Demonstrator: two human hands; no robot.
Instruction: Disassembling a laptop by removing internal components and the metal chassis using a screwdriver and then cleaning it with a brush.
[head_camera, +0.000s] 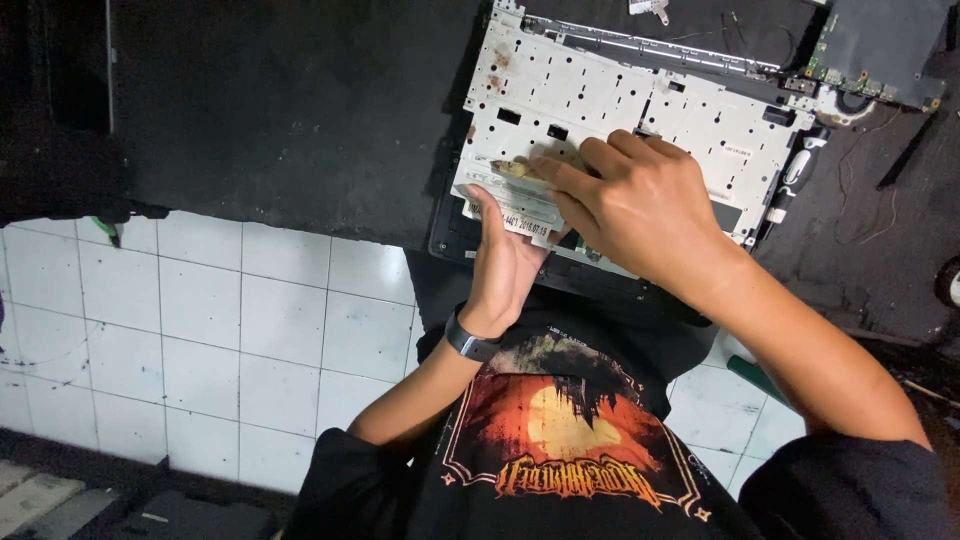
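An opened laptop base lies on a black work mat, its silver-white keyboard backplate (600, 100) facing up. At the plate's near left corner sits a small flat silver part (515, 172), with a white label strip (520, 222) below it. My left hand (500, 255), with a dark watch on the wrist, reaches up under that corner, its thumb along the labelled edge. From the right, my right hand (640, 205) comes over the plate and its fingertips pinch the silver part. The hands hide what lies under the part.
A green-edged circuit board (880, 50) lies at the upper right beside thin red wires (880, 170). A white and black tool handle (795, 180) rests by the laptop's right edge. The black mat (280, 110) ends over a white tiled floor (200, 320). A green handle (755, 375) pokes out by my right arm.
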